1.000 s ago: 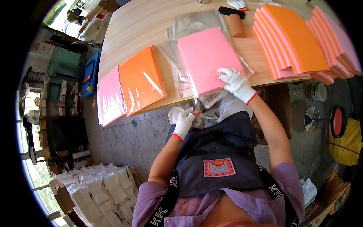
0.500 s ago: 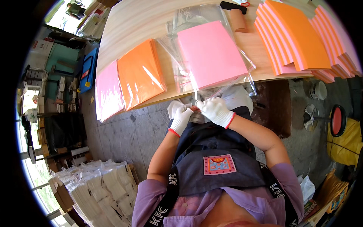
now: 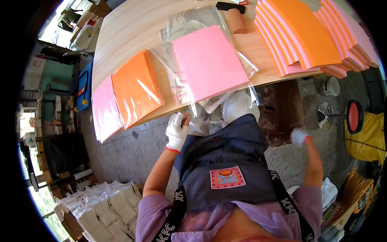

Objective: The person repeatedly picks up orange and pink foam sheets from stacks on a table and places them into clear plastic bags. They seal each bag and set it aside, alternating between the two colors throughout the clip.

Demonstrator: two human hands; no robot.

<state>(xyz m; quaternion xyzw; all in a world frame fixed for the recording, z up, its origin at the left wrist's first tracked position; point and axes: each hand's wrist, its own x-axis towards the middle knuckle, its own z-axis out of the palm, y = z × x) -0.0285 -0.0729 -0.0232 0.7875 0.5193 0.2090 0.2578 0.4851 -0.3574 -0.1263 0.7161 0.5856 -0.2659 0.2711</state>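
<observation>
My left hand (image 3: pixel 176 131), in a white knitted glove with bare fingertips showing, is just off the near table edge. Its fingers are curled together; anything between them is too small to make out. Out to the right, over the floor, my right hand (image 3: pixel 299 137) is gloved too and smeared by motion. Beyond my left hand, a stack of pink paper (image 3: pixel 211 64) lies on clear plastic bags (image 3: pixel 189 22), one bag's mouth overhanging the edge. To the left lie an orange paper pack (image 3: pixel 137 88) and a pink paper pack (image 3: pixel 105 109), both in shiny clear plastic.
Tall stacks of orange and pink paper (image 3: pixel 300 34) stand at the table's right. A black-topped tan object (image 3: pixel 236 21) lies behind the bags. White bundles (image 3: pixel 100 205) are piled at the lower left; a round red-and-black seat (image 3: pixel 355 117) is at the right.
My hands were together at the bag's overhanging edge and have parted. The right has swung far right; the left has shifted slightly left. The whole view has shifted a little.
</observation>
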